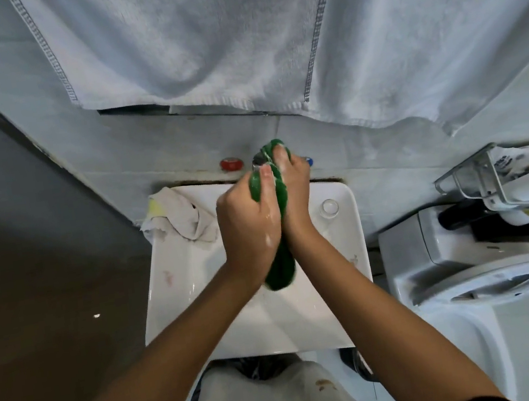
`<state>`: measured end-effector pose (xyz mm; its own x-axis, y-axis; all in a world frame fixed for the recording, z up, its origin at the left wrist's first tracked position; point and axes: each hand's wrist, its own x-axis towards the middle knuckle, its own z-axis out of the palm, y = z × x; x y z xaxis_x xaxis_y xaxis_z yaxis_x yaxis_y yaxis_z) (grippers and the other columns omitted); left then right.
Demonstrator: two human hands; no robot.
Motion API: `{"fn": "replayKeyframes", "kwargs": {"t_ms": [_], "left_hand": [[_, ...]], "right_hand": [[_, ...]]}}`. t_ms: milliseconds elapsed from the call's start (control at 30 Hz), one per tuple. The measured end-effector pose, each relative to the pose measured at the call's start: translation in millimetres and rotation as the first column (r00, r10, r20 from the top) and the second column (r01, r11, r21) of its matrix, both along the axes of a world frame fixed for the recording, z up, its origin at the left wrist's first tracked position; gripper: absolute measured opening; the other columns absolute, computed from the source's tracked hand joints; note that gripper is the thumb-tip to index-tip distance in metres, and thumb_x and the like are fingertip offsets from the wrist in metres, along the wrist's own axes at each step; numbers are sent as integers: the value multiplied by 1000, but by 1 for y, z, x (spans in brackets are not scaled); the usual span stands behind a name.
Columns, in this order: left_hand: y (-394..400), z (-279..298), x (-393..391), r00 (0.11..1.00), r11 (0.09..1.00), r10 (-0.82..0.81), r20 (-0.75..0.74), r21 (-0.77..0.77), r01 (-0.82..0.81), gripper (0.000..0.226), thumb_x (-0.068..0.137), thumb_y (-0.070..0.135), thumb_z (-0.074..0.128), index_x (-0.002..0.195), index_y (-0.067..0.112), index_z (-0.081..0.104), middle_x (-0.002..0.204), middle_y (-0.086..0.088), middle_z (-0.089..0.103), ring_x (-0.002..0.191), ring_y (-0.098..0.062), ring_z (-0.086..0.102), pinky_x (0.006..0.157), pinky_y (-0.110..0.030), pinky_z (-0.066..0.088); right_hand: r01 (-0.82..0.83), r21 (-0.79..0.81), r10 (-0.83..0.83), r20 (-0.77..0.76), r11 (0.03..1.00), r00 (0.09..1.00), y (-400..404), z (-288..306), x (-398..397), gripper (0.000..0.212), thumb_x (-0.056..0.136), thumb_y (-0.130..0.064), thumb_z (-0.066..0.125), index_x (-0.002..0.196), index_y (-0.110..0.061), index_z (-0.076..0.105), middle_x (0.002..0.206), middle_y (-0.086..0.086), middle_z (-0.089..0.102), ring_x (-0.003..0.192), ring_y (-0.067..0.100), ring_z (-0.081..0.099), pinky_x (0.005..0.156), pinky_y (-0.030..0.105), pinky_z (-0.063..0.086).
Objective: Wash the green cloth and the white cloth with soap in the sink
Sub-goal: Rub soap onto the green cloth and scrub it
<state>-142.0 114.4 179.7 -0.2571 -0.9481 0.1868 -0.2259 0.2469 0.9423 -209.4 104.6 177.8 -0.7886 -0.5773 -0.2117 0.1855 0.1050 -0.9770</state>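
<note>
Overhead, a big white towel [195, 38] hangs across the top of the frame, well above the work and not in the way. Below it, at centre, sits the white sink [179, 283], with a toilet [475, 271] to the right and a wire rack [496, 184] of rolls at the right edge. Over the basin, the left hand [247, 234] and the right hand [293, 192] are both clenched round the green cloth [281, 274], which is bunched into a rope between the palms, its tail hanging below the wrists. Suds show on the skin, so this looks like the soaping or wringing of the green cloth. Next would likely come rinsing it under the tap, which is mostly hidden behind the fists. At the sink's upper left corner the white cloth [179, 217] lies crumpled, seemingly not yet washed. Small knobs, a red knob [231, 164] and a blue knob [308, 160], sit on the wall behind.
</note>
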Motion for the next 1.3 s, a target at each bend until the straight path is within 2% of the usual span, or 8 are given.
{"fn": "replayKeyframes", "kwargs": {"t_ms": [167,333,433,867,933,1067,1200,1300], "left_hand": [[-43,-13,-3,995,994,83,51,61,-86,43,93,39,45,68,6,55,60,-12,57,57,-31,56,58,-46,49],[7,-10,2,999,995,43,-9,-84,-44,35,93,36,45,66,14,50,56,1,50,48,-12,47,50,-26,38],[-19,-13,-1,993,991,119,23,-71,-117,40,93,39,46,65,11,51,54,0,50,50,-21,48,51,-31,40],[-46,-10,4,991,992,127,-32,16,-127,39,94,31,51,57,25,41,50,10,42,49,-4,41,53,-28,36],[-38,-12,7,995,995,97,-30,14,-96,37,94,32,52,59,28,42,52,10,45,49,-2,45,53,-24,38],[-45,-12,17,999,999,-37,-1,32,37,33,87,45,56,70,16,56,61,3,56,60,-14,55,61,-37,50],[-62,-1,37,954,970,-231,193,-30,241,31,74,57,63,65,29,53,62,6,57,64,-21,58,62,-38,50],[-72,9,49,851,927,-332,407,-27,375,36,68,55,70,74,22,56,68,-1,59,69,-23,59,63,-40,49]], "right_hand": [[-75,4,75,-43,997,996,27,-5,26,37,95,-7,45,60,-18,49,54,-8,47,50,5,43,53,23,38],[48,-22,-47,20,999,999,4,-4,7,41,98,-8,45,58,-15,44,42,-10,43,42,2,40,48,18,36],[27,-37,-27,-11,999,1000,14,-5,21,35,96,-7,45,62,-13,50,51,-8,49,51,6,47,53,22,40],[-126,-84,121,-70,988,990,25,-2,30,43,92,1,45,55,-22,43,48,-14,44,50,2,39,52,19,36],[-179,-59,173,-92,982,981,25,-4,21,43,93,0,45,56,-21,44,46,-14,44,49,0,39,53,18,36],[-156,-19,154,-50,988,987,29,-4,9,33,97,-15,46,67,-10,58,63,-6,58,65,8,55,67,30,47],[-185,-57,193,216,981,957,36,-8,-7,41,81,-40,46,87,-6,68,86,10,69,86,22,66,87,40,51],[-371,-5,371,35,929,928,43,-9,-23,37,80,-48,52,91,-15,66,90,5,67,90,21,64,88,41,50]]}}
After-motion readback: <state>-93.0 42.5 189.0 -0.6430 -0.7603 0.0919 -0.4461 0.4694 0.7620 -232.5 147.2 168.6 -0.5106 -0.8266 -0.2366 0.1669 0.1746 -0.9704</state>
